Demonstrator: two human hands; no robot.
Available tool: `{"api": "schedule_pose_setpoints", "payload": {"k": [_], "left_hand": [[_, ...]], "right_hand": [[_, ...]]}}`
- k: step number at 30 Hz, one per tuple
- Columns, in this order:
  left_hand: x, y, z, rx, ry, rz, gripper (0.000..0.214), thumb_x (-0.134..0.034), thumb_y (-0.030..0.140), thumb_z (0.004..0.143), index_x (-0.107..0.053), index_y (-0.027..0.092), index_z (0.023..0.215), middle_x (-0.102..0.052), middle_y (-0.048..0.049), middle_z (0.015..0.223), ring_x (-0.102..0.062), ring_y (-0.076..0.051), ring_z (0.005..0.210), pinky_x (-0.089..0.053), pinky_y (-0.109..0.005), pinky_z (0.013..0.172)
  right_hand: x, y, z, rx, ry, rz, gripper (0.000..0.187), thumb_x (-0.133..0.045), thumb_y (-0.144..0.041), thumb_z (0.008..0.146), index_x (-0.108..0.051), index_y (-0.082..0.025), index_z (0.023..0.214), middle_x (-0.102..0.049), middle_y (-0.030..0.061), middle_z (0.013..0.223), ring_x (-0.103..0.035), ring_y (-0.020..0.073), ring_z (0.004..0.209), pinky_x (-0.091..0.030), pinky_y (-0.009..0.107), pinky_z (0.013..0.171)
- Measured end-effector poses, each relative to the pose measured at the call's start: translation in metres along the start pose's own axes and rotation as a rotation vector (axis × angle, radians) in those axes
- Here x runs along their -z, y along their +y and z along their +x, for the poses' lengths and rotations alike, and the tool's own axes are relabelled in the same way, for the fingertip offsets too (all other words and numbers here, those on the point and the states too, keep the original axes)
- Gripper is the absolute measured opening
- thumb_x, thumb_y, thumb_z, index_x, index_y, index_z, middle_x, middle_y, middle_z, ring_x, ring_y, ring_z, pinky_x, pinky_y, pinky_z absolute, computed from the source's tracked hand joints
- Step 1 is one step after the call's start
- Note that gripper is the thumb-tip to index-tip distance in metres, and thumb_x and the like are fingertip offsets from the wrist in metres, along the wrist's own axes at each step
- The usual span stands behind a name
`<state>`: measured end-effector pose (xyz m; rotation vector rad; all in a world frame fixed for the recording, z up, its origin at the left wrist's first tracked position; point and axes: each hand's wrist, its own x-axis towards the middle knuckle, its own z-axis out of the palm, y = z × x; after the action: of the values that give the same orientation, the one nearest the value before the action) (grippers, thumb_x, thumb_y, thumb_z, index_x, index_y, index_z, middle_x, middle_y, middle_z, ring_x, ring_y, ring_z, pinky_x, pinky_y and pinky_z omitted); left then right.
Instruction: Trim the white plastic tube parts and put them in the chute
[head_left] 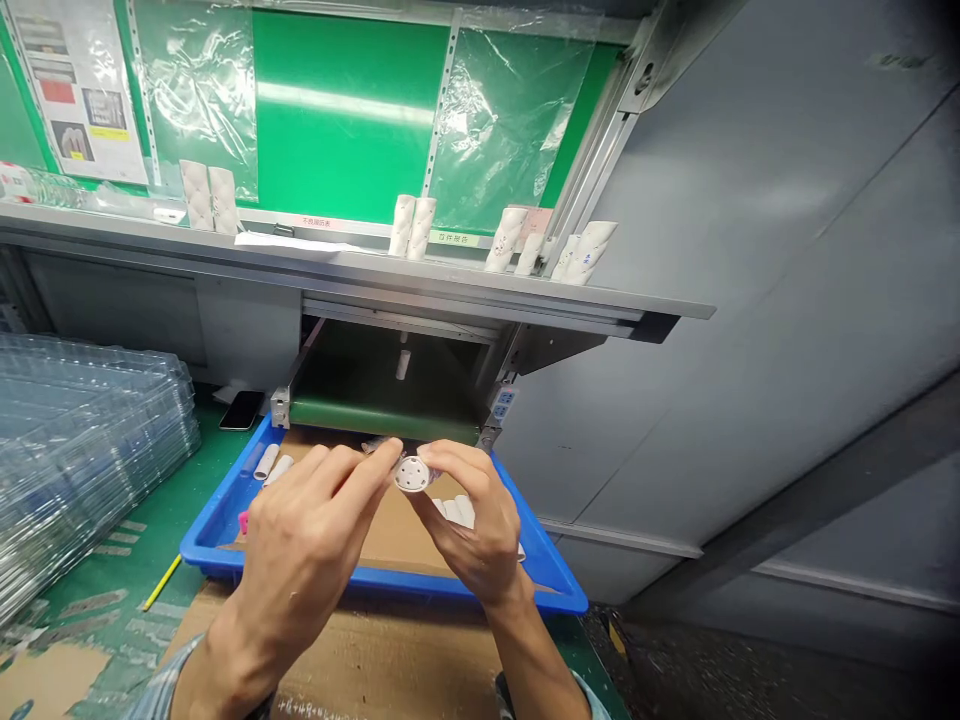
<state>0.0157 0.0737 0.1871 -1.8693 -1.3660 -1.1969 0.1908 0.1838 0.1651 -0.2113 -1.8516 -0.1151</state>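
A small white cylinder (412, 476) is held up over the blue tray (390, 580), its round end with several small dark holes turned toward me. My right hand (476, 520) grips its right side between thumb and bent fingers. On the other side, my left hand (307, 530) is closed, with its fingertips at the cylinder's upper left edge. Most of the cylinder's length is hidden behind its end face. More white cylinders (266, 462) lie at the tray's left, and others (459, 511) sit partly behind my right hand.
Behind the tray a green conveyor belt (352, 390) carries a white cylinder (403, 365). Above runs a metal shelf (450, 280) with several upright patterned cylinders (506, 240). Stacked clear plastic trays (90, 430), a phone (241, 410) and a yellow pencil-like stick (162, 583) lie left.
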Motion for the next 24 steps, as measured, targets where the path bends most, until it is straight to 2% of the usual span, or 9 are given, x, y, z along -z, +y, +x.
{"api": "schedule_pose_setpoints", "payload": {"k": [3,6,9,14,17,19,22,24], "left_hand": [[0.003,-0.002,0.002,0.017,0.055,-0.028,0.032,-0.058,0.016,0.112,-0.064,0.017,0.144,-0.075,-0.0041,0.099,-0.066,-0.018,0.086,-0.049,-0.031,0.085],[0.004,-0.004,0.003,0.047,0.053,-0.07,0.03,-0.057,0.02,0.114,-0.065,0.017,0.142,-0.073,-0.0031,0.096,-0.064,-0.017,0.083,-0.048,-0.03,0.082],[0.001,-0.006,0.002,0.068,0.022,-0.05,0.031,-0.056,0.023,0.114,-0.065,0.018,0.143,-0.072,-0.0024,0.097,-0.064,-0.017,0.083,-0.047,-0.03,0.079],[-0.003,-0.01,0.001,0.089,0.023,-0.075,0.028,-0.056,0.02,0.113,-0.066,0.019,0.139,-0.075,-0.0012,0.099,-0.065,-0.017,0.085,-0.047,-0.028,0.08],[-0.001,-0.011,0.001,0.101,0.042,-0.088,0.017,-0.056,0.023,0.112,-0.069,0.021,0.123,-0.076,0.0004,0.097,-0.067,-0.015,0.082,-0.047,-0.026,0.077],[0.002,-0.01,0.002,0.127,0.045,-0.083,0.015,-0.055,0.025,0.112,-0.068,0.022,0.105,-0.072,0.0026,0.087,-0.065,-0.014,0.073,-0.045,-0.025,0.069],[0.006,-0.007,0.002,0.158,0.035,-0.063,0.035,-0.054,0.032,0.113,-0.058,0.023,0.08,-0.056,0.0056,0.064,-0.052,-0.012,0.055,-0.038,-0.026,0.055],[0.008,-0.004,0.002,0.149,0.034,-0.079,0.044,-0.055,0.037,0.113,-0.051,0.023,0.072,-0.048,0.0068,0.058,-0.044,-0.012,0.049,-0.035,-0.026,0.051]], "right_hand": [[-0.001,-0.001,-0.001,-0.06,-0.019,0.152,0.044,-0.077,-0.01,0.098,-0.062,-0.023,0.137,-0.077,0.0112,0.117,-0.077,0.0257,0.108,-0.068,0.042,0.092],[0.0,-0.003,-0.002,-0.075,-0.027,0.229,0.047,-0.077,-0.009,0.096,-0.061,-0.022,0.138,-0.077,0.0122,0.12,-0.076,0.026,0.112,-0.067,0.043,0.098],[0.001,-0.006,-0.001,-0.077,-0.045,0.243,0.05,-0.075,-0.007,0.096,-0.06,-0.023,0.142,-0.078,0.0122,0.122,-0.076,0.0263,0.114,-0.067,0.043,0.099],[0.003,-0.009,0.002,-0.063,-0.076,0.237,0.054,-0.073,-0.002,0.094,-0.059,-0.022,0.142,-0.078,0.0122,0.123,-0.076,0.0255,0.116,-0.067,0.041,0.1],[0.003,-0.011,0.003,-0.047,-0.067,0.244,0.056,-0.072,-0.001,0.093,-0.059,-0.022,0.143,-0.078,0.0121,0.122,-0.077,0.0257,0.115,-0.068,0.041,0.098],[0.004,-0.012,0.003,-0.038,-0.062,0.258,0.056,-0.072,-0.001,0.092,-0.059,-0.022,0.143,-0.078,0.0123,0.123,-0.077,0.0259,0.114,-0.068,0.041,0.096],[0.007,-0.016,0.003,-0.019,-0.05,0.289,0.059,-0.071,0.0,0.09,-0.059,-0.021,0.144,-0.078,0.0128,0.124,-0.077,0.0257,0.114,-0.068,0.04,0.095],[0.01,-0.02,0.003,0.0,-0.035,0.307,0.061,-0.071,0.001,0.089,-0.059,-0.02,0.144,-0.078,0.0129,0.124,-0.077,0.0255,0.114,-0.068,0.039,0.096]]}}
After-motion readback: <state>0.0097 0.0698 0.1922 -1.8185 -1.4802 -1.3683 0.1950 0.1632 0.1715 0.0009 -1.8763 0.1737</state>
